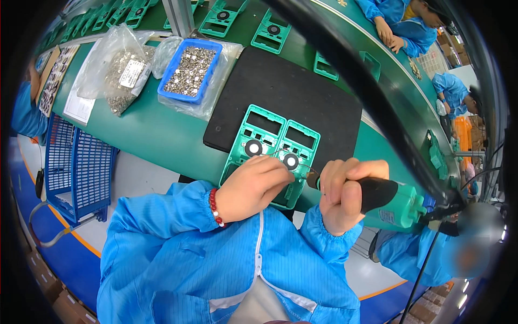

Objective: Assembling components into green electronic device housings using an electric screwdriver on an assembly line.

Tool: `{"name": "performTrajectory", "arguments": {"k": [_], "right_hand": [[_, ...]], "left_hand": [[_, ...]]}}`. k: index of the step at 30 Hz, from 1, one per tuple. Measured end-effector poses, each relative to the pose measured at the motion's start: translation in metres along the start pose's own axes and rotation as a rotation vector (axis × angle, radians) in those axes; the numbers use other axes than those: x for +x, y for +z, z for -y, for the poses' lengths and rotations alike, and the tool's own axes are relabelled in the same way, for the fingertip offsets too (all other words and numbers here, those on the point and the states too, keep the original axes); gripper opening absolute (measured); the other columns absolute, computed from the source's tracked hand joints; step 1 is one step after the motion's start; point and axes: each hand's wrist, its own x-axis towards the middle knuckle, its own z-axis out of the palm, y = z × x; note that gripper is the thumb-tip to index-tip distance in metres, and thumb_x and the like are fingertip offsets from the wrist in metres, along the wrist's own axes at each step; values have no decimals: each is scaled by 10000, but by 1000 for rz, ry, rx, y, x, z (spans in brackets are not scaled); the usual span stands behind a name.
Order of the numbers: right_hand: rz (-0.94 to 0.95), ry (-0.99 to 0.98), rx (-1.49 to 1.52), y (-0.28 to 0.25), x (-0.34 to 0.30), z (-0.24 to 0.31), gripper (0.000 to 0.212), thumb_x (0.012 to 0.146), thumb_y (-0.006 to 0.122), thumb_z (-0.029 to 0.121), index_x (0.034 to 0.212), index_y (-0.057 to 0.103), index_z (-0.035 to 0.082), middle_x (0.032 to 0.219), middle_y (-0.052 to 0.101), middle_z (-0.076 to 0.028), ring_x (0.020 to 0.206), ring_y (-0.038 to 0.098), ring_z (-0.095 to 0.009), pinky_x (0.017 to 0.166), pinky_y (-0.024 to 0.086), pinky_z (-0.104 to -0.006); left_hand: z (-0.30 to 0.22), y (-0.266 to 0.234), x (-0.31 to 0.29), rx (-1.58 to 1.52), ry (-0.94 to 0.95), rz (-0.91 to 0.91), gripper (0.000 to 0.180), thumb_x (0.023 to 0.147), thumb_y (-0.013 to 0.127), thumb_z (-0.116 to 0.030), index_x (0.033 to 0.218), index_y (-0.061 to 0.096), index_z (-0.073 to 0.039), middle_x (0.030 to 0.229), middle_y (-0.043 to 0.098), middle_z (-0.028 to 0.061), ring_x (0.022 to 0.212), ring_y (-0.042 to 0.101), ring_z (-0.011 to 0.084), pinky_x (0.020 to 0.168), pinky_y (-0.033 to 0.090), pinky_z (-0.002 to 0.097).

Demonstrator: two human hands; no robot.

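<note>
Two green plastic housings, the left one (236, 155) and the right one (307, 156), lie side by side partly on a black mat (318, 102). Each carries a round speaker-like disc with a pale centre and dark ring (291, 161), and thin wires show near the discs. My left hand (253, 186) rests across the lower part of both housings, its fingers bent and drawn together by the right one; whatever they pinch is hidden. My right hand (345, 191) is wrapped round a green and black electric screwdriver (396, 205), its front end directed left toward the right housing.
A blue tray (162, 89) of small metal screws stands at the back left beside a clear bag (121, 73) of similar parts. More green housings (271, 32) lie along the far line. A thick black cable (361, 81) crosses the upper right. Co-workers (404, 27) sit beyond.
</note>
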Motion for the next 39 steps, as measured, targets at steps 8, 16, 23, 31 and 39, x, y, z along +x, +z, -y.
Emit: {"name": "performTrajectory", "arguments": {"k": [8, 16, 23, 31, 39], "right_hand": [[10, -32, 48, 10, -4, 11, 285, 952, 663, 249, 1023, 452, 70, 642, 494, -8, 488, 425, -89, 472, 347, -272], [290, -31, 211, -8, -6, 3, 363, 882, 694, -3, 1140, 442, 32, 784, 574, -75, 629, 546, -134, 600, 461, -322], [289, -43, 217, -4, -5, 4, 362, 877, 707, 1, 1130, 450, 29, 777, 580, -76, 620, 545, -133, 601, 462, -321], [300, -17, 152, -4, -6, 3, 361, 873, 721, 14, 1118, 457, 22, 760, 578, -75, 618, 560, -133, 604, 475, -324], [-4, -75, -52, 14, -5, -2, 239, 962, 645, 198, 1021, 462, 56, 622, 479, -12, 462, 409, -85, 464, 327, -267]], "left_hand": [[-11, -4, -1, -304, -229, -20, 211, 861, 666, 51, 1039, 592, -35, 976, 709, 122, 936, 709, 292, 786, 555, 349], [-14, -4, -3, -469, -274, -27, 270, 879, 660, 88, 1044, 481, -28, 994, 717, 118, 984, 712, 185, 830, 542, 302], [-12, -2, -6, -573, -302, 4, 268, 896, 635, 97, 1058, 463, -29, 998, 704, 104, 1019, 692, 165, 863, 528, 293], [-10, 1, -9, -611, -287, 12, 248, 919, 589, 113, 1072, 462, -36, 1033, 688, 107, 1025, 684, 159, 873, 531, 292], [-8, -14, -4, -147, -107, -6, 420, 817, 713, -26, 1210, 564, -24, 1339, 579, 167, 1192, 590, 330, 1080, 413, 420]]}}
